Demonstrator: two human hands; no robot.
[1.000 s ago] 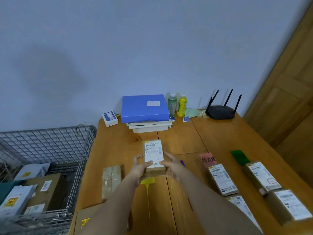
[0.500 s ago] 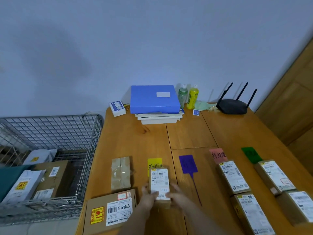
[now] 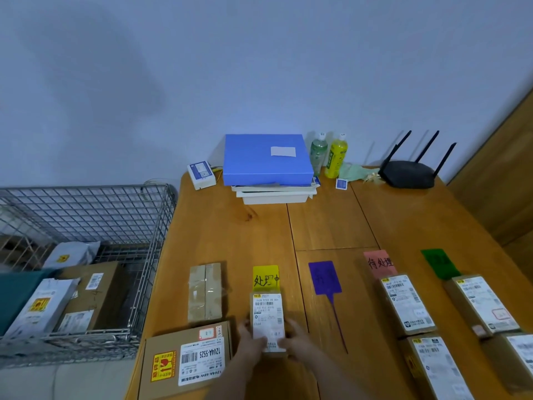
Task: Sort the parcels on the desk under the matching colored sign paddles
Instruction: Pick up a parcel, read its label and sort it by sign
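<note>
Both hands hold one small cardboard parcel (image 3: 267,321) on the wooden desk (image 3: 331,220) — the left hand (image 3: 250,343) pressed on its left edge, the right hand (image 3: 297,339) on its right. Its white label has barcodes and tiny print too small to read. It lies just below the yellow sign paddle (image 3: 265,278), which has black handwriting. To the right lie a purple paddle (image 3: 325,278), a pink paddle (image 3: 379,262) and a green paddle (image 3: 437,263). The big flat box (image 3: 184,359) at the left reads "12V4A-5525" — beside a red and yellow sticker.
</note>
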